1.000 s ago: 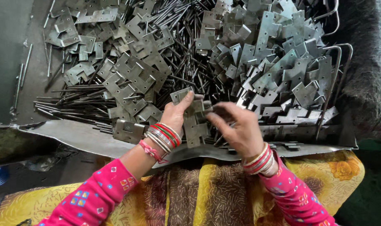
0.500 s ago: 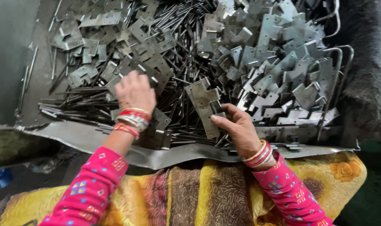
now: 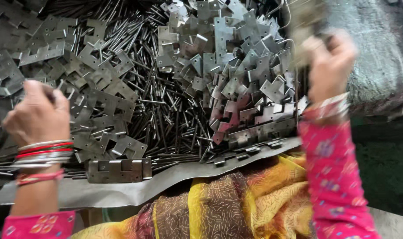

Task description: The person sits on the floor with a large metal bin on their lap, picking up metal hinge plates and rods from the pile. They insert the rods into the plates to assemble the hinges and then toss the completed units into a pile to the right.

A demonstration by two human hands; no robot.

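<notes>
Head view: left hand is closing, fingers together, over flat grey stamped-steel hinge leaves, apparently pinching something thin, unclear what. Right hand is lifting blurred, fingers curled on an indistinct grey metal piece. Picking single leaves cleanly seems advisable; thin steel pins are tangling between piles. One assembled hinge is lying on the bent sheet-metal tray edge.
</notes>
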